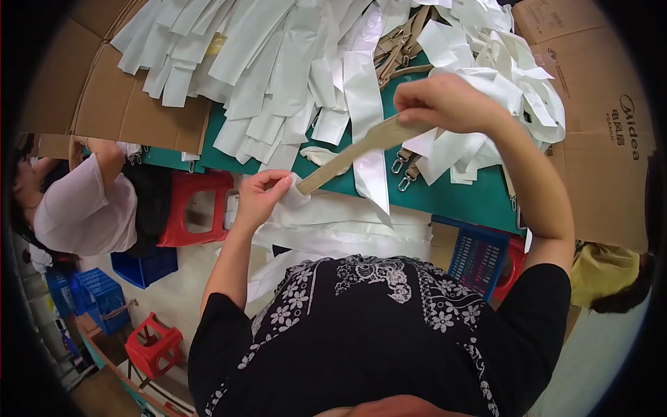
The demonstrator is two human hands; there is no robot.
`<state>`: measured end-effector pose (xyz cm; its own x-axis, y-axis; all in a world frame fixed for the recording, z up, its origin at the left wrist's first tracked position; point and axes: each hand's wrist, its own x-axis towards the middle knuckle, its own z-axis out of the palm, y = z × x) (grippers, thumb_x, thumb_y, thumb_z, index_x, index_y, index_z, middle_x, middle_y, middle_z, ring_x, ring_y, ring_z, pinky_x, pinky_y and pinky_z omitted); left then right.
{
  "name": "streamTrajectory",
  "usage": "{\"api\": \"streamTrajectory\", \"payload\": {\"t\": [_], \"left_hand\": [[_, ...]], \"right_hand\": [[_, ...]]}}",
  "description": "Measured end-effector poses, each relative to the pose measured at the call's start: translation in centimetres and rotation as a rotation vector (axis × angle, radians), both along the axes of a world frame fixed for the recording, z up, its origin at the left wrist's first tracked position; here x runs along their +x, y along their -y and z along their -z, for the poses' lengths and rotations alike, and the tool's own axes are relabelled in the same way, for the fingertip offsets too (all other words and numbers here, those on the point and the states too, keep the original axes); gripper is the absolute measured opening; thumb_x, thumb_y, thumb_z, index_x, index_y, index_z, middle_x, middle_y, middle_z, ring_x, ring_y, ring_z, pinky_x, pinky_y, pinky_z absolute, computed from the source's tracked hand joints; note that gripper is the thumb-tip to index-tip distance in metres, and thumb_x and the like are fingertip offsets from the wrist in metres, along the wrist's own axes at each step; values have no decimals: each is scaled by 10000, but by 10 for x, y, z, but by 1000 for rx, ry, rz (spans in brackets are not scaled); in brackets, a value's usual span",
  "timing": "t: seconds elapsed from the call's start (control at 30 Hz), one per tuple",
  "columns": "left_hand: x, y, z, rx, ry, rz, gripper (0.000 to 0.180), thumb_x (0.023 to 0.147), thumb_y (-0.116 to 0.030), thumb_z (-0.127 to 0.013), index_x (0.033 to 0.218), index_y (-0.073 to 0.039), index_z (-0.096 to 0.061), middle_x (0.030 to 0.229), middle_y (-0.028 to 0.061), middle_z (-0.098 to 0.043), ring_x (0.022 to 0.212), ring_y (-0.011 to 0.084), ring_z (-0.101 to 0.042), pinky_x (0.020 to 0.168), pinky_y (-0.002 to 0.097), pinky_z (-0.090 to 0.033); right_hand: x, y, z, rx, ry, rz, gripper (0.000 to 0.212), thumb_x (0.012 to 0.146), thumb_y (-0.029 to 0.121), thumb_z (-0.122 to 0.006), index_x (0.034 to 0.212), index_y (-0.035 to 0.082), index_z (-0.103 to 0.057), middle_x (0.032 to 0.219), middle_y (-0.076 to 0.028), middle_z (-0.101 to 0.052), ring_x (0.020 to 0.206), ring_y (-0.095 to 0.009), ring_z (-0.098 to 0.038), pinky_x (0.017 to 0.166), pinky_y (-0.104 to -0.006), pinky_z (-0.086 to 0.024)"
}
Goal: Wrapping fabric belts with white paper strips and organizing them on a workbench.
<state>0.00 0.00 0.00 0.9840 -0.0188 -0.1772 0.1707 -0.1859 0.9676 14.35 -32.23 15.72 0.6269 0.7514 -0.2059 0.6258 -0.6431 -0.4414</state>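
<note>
A flat tan strap (354,154) stretches slantwise between my hands. Up and to the right, my right hand (445,104) is closed around its far end. Low and to the left, my left hand (262,198) pinches a small white piece (297,190) at the strap's other end; whether it is paper or a bag mouth, I cannot tell. Below the strap's middle hangs a long glossy white strip (370,174) off the table edge. Metal clips (405,182) on tan straps lie just below my right hand.
White strips (264,62) cover much of the green table (486,201), with more tan straps (403,45) among them. Cardboard boxes (590,139) stand at both sides. Red stools (154,345) and blue crates (104,299) are at the left, where another person (87,201) sits.
</note>
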Motion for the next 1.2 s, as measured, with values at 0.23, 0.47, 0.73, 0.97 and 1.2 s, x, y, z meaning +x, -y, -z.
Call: {"api": "streamTrajectory", "payload": {"t": [0.23,0.47,0.73,0.97,1.2], "left_hand": [[16,10,-18,-176,82,38,91,825,-53,-647,886,12,-660,875,35,-648,763,74,-557,704,205,-445],[25,37,-34,-276,187,136,92,835,-75,-645,880,5,-638,855,14,-632,751,60,-535,687,197,-439],[28,27,-38,-219,122,131,85,828,-81,-650,826,3,-636,859,33,-638,791,80,-558,741,223,-459],[38,53,-76,-276,202,265,105,858,-97,-621,852,3,-590,856,20,-618,735,65,-541,680,212,-452],[37,52,-44,-245,200,146,107,898,-120,-574,874,-29,-522,779,-41,-547,664,22,-481,582,171,-385]], "right_hand": [[-40,-33,-68,37,112,61,140,774,194,-618,797,58,-596,649,-90,-591,618,-252,-579,572,-345,-437],[-50,-54,-34,51,154,-46,191,774,269,-621,799,80,-604,651,-93,-606,634,-284,-595,580,-362,-448],[-31,-38,-47,-30,243,28,149,751,243,-615,776,97,-601,681,-46,-617,659,-243,-600,578,-352,-443],[-49,-66,-20,70,47,-25,147,763,241,-615,792,98,-619,689,-67,-624,651,-262,-606,605,-357,-462],[-13,-18,19,-20,148,-78,272,844,332,-582,893,64,-587,713,-117,-610,699,-280,-595,612,-345,-455]]}}
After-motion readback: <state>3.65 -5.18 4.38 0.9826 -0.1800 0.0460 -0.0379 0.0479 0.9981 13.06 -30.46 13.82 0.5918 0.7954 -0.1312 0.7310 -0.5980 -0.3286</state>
